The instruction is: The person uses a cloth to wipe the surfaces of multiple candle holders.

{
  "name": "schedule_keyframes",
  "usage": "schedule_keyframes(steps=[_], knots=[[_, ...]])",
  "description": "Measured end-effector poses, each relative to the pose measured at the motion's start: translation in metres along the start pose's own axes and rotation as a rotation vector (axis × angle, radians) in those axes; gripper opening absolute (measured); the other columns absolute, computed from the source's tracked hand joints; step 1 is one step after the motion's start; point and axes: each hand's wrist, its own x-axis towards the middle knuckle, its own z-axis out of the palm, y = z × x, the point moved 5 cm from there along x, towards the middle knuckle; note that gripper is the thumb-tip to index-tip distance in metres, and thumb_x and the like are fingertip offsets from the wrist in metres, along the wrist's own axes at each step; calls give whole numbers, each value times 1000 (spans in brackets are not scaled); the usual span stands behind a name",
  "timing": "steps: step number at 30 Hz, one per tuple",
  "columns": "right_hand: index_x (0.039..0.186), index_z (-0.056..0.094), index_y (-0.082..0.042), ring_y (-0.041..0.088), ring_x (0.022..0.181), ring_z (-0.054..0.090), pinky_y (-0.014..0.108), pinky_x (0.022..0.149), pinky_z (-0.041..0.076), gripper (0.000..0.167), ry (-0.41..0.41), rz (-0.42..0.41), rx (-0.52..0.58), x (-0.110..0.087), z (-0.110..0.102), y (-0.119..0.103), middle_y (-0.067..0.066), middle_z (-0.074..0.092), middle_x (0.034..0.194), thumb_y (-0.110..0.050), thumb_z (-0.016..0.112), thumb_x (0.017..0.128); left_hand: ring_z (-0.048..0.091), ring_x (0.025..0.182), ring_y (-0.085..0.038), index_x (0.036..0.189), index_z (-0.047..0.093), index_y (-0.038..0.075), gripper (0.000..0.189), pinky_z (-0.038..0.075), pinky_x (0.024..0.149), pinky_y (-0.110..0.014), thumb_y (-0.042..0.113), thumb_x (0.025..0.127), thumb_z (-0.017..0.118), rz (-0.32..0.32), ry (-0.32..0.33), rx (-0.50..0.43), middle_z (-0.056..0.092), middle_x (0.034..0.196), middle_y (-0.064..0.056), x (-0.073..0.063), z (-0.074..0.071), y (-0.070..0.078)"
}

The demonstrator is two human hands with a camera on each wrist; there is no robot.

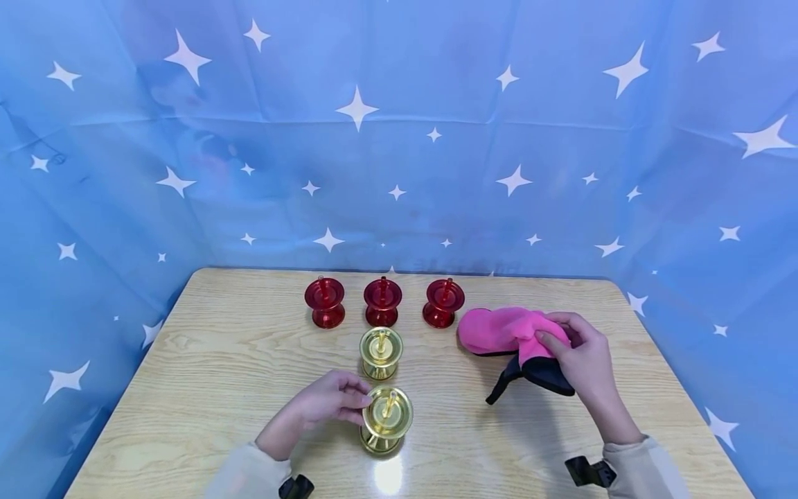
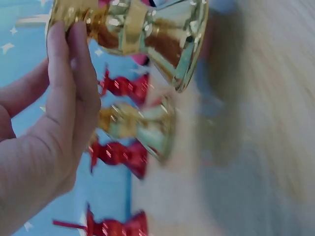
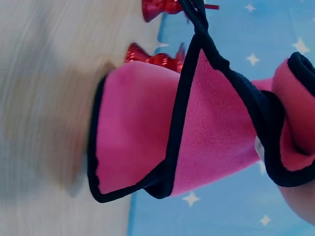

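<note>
My left hand [image 1: 333, 402] pinches the dish rim of the nearest gold candle holder [image 1: 386, 416], a goblet-shaped stand with a spike in its dish. In the left wrist view, the fingertips lie against that dish. A second gold candle holder [image 1: 381, 350] stands just behind it. On the right, my right hand [image 1: 582, 350] grips a crumpled pink cloth [image 1: 499, 329] with black edging. The cloth [image 3: 142, 128] hangs in folds in the right wrist view, a black-edged corner drooping. The fingertips under the cloth are partly hidden.
Three red candle holders stand in a row at the back: left [image 1: 325, 301], middle [image 1: 382, 300] and right [image 1: 443, 301], the last close to the cloth. Beneath is a light wooden table [image 1: 218, 360]. A blue star-patterned curtain [image 1: 424, 166] hangs behind its far edge.
</note>
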Motion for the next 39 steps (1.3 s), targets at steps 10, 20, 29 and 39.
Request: schedule_keyframes(steps=[10,20,29,39], knots=[[97,64,1,3,73,58,11,61,46,24,-52,-155,135,-9,2,-41,-10,63,89,9,69,75,62,75,-14,111,44,-17,25,53,79,-31,-5,90,49,30,113,-90,54,89,-10,21,33,47],[94,63,4,10,91,58,13,69,49,31,-162,-408,283,-26,16,-76,12,60,97,23,64,69,61,71,-14,109,48,-15,21,54,73,-28,-4,92,48,68,153,-52,55,91,-14,43,51,76],[107,61,-1,10,96,57,17,73,50,37,-283,-377,242,-37,42,-77,11,60,106,15,67,74,60,66,-13,106,49,-15,18,55,70,-27,-5,91,48,73,153,-11,54,86,-11,51,61,82],[133,46,-14,12,83,57,26,62,52,59,-382,-190,223,-49,62,-57,8,54,119,-3,69,80,59,65,-14,100,52,-15,13,56,66,-29,-8,90,49,128,220,70,53,88,-16,51,64,85]])
